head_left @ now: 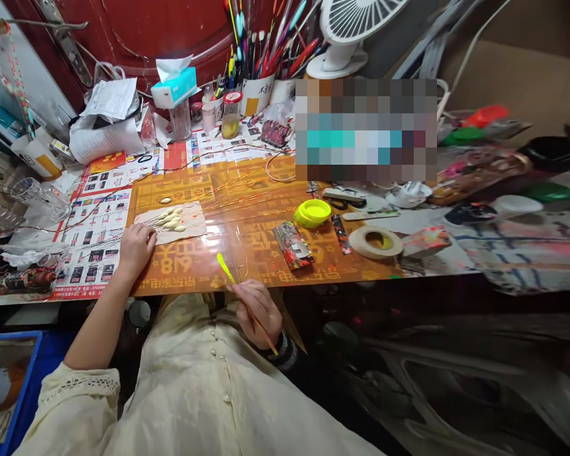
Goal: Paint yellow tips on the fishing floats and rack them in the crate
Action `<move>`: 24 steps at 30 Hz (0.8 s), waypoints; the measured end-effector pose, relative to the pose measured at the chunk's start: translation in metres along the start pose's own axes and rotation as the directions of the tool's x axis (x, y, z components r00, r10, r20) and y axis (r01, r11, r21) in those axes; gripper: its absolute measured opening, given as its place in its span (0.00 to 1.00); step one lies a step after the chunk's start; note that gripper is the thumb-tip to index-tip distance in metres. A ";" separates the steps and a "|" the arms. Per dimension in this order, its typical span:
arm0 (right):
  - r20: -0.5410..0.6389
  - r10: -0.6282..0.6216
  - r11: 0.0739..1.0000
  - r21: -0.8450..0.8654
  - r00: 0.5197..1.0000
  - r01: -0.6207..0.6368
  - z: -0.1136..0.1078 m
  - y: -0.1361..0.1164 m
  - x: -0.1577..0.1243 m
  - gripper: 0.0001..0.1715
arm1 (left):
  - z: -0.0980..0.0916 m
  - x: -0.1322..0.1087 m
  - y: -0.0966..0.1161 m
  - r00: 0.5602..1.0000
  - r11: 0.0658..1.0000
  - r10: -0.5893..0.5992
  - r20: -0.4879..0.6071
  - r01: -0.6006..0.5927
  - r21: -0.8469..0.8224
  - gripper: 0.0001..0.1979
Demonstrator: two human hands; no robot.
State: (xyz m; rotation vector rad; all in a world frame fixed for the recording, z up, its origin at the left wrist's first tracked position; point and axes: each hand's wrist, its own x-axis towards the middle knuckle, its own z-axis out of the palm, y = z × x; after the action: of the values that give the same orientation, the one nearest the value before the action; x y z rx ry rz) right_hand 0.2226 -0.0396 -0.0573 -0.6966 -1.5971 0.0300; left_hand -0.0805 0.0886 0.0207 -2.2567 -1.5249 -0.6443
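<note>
- A printed paper sheet (pixel 92 259) lies to the left of my left hand, with thin dark stems (pixel 156 223) running over it.
- My left arm (pixel 99 323) is bare below its cream sleeve. It reaches forward and a little to the right, up to the table.
- My left hand (pixel 137 250) is low, with its back facing up and its fingers bent. The fingertips are at the stems, by the left edge of a pale cloth or paper piece (pixel 194 221). I can't tell if they pinch the stems or just press on them.
- The pale buds (pixel 172 220) are just to the right of my left fingers, in a bunch on that piece. One more bud (pixel 165 201) lies a bit farther away from me.
- The brush (pixel 226 270) is between my hands. Its bright yellow tip points up and left, well apart from the buds.
- My right hand (pixel 257 311) is close to my tummy, by the table edge. Its fingers are curled and pinch the brush, and the handle pokes out below.
- A paint-spotted block (pixel 292 246) sits ahead and to the right of my right hand. A yellow pot (pixel 312 214) is just past it, and a tape roll (pixel 361 242) is farther right.
</note>
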 end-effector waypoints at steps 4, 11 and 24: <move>0.006 -0.004 1.000 0.003 1.000 0.004 -0.001 -0.002 0.003 0.35 | -0.009 -0.003 0.002 0.998 0.999 0.001 -0.066 -0.004 -0.046 0.07; 0.011 -0.094 0.995 -0.025 0.996 0.094 -0.005 0.005 0.019 0.34 | -0.035 -0.020 0.012 0.987 0.993 0.061 -0.150 -0.075 -0.094 0.06; 0.043 0.036 0.969 -0.246 0.998 -0.024 -0.006 0.021 0.034 0.33 | -0.073 -0.071 0.015 0.988 0.984 0.105 -0.114 -0.120 -0.133 0.07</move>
State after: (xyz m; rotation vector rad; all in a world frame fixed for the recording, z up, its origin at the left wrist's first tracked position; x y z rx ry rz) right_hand 0.2374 -0.0097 -0.0342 -0.9173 -1.6521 -0.1321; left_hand -0.1018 -0.0095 0.0433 -2.3489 -1.3293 -0.8478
